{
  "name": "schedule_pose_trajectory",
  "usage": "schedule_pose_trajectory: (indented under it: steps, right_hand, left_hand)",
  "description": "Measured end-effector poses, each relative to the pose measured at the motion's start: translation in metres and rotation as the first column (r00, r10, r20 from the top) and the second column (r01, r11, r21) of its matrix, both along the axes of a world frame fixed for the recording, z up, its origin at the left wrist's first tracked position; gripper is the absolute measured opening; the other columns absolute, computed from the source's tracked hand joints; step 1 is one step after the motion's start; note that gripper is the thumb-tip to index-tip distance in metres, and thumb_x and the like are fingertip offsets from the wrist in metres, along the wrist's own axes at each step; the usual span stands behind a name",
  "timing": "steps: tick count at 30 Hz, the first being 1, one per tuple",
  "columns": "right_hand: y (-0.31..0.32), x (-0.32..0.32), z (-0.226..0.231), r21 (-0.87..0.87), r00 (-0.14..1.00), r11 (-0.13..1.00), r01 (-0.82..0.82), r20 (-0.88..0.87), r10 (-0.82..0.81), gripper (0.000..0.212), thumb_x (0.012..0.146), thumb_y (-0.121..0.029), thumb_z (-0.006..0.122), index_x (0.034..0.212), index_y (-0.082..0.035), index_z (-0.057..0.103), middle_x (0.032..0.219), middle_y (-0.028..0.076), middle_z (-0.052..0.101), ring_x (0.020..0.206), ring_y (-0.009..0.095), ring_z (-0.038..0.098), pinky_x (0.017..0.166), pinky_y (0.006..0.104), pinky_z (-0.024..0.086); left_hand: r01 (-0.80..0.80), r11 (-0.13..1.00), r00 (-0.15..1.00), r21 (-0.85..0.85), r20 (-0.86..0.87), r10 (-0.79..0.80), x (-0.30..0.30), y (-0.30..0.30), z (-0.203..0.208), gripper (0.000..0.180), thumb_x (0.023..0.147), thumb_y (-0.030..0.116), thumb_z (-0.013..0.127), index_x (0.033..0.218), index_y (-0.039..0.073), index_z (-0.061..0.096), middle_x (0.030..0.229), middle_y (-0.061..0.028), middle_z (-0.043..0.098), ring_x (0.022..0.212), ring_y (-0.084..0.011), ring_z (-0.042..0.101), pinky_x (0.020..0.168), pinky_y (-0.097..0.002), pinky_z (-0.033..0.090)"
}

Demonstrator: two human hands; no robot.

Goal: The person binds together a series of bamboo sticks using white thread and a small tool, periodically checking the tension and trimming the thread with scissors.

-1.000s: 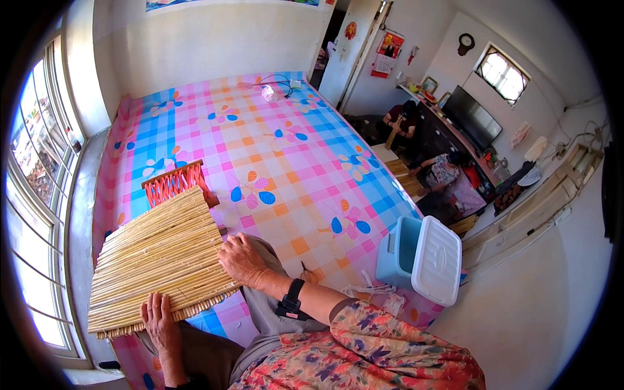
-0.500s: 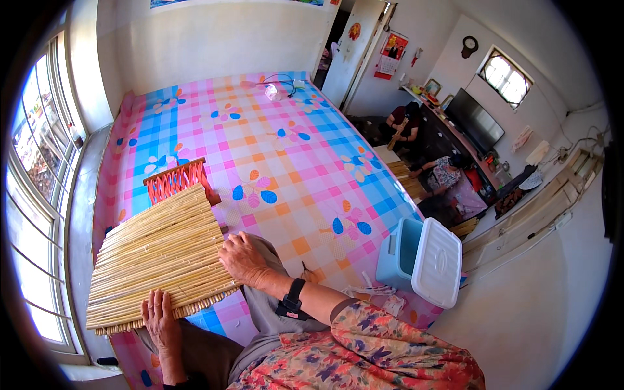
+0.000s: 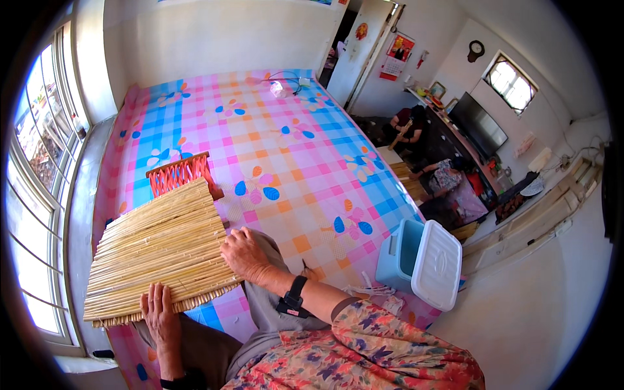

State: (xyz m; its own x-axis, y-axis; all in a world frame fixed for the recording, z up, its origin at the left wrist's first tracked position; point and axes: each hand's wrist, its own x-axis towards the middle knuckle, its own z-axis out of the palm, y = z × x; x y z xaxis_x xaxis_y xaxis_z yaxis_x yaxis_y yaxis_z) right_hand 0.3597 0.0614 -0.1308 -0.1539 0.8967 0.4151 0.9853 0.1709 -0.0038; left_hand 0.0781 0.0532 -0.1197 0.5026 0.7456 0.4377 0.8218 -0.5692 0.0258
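Observation:
A stiff mat of straw-coloured reed stalks [image 3: 156, 250], laid side by side, slopes across my lap. Over its near edge lie the fingers of my left hand [image 3: 161, 318], close together, with the thumb hidden. At the mat's right edge my right hand [image 3: 247, 255] grips with bent fingers, its thumb out of sight. Beyond the mat's far edge, partly covered by it, stands a wooden frame strung with red strips [image 3: 181, 177].
A checked, flowered sheet [image 3: 260, 149] covers the broad surface around me. To the right stands a light-blue bin [image 3: 395, 260] with a white lid [image 3: 437, 265] leaning on it. A barred window [image 3: 39, 195] is at left. Two people [image 3: 447, 177] work at the far right.
The mat has shifted very slightly left, and its far edge a little upward in view. Both hands keep their places on its edges. The whole view has tilted slightly.

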Motion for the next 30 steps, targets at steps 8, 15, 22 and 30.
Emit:
schedule_pose_trajectory:
  steps: [8, 15, 22, 30]
  right_hand:
    - [0.002, 0.011, 0.006, 0.102, 0.995, 0.990, -0.099, 0.033, 0.096, 0.009, 0.074, -0.020, 0.055, 0.069, -0.014, 0.059, 0.076, 0.003, 0.058, 0.085, 0.020, 0.052, 0.078, 0.0386, 0.040]
    - [-0.001, -0.003, 0.026, 0.022, 0.950, 0.988, -0.154, -0.273, 0.155, 0.012, 0.081, -0.021, 0.059, 0.083, -0.009, 0.062, 0.082, 0.006, 0.059, 0.087, 0.024, 0.054, 0.083, 0.0403, 0.041]
    - [-0.002, -0.047, 0.035, -0.119, 0.779, 0.893, -0.435, -0.547, 0.307, 0.014, 0.084, -0.020, 0.060, 0.086, -0.006, 0.064, 0.083, 0.009, 0.058, 0.088, 0.028, 0.055, 0.079, 0.0384, 0.046]
    - [0.011, -0.062, 0.039, -0.179, 0.726, 0.825, -0.536, -0.597, 0.342, 0.018, 0.084, -0.024, 0.061, 0.082, -0.006, 0.063, 0.081, 0.012, 0.056, 0.084, 0.031, 0.055, 0.076, 0.0405, 0.046]
  left_hand:
    - [0.016, 1.000, 1.000, -0.021, 0.000, -0.016, 0.008, -0.002, 0.014, 0.033, 0.080, 0.007, 0.053, 0.112, 0.007, 0.058, 0.125, -0.0107, 0.056, 0.122, -0.0263, 0.049, 0.105, -0.0481, 0.030]
    - [0.043, 0.998, 0.999, -0.033, -0.015, -0.044, 0.001, -0.007, 0.019, 0.034, 0.083, 0.012, 0.053, 0.116, 0.007, 0.058, 0.126, -0.0095, 0.055, 0.123, -0.0238, 0.049, 0.105, -0.0461, 0.031]
    - [0.112, 0.993, 0.992, -0.042, -0.052, -0.114, 0.007, -0.009, 0.012, 0.038, 0.083, 0.014, 0.052, 0.120, 0.007, 0.055, 0.128, -0.0083, 0.053, 0.125, -0.0232, 0.046, 0.106, -0.0468, 0.030]
    - [0.159, 0.984, 0.986, -0.077, -0.044, -0.163, 0.010, -0.010, 0.013, 0.041, 0.080, 0.013, 0.053, 0.120, 0.006, 0.054, 0.127, -0.0076, 0.053, 0.124, -0.0230, 0.047, 0.106, -0.0477, 0.031]
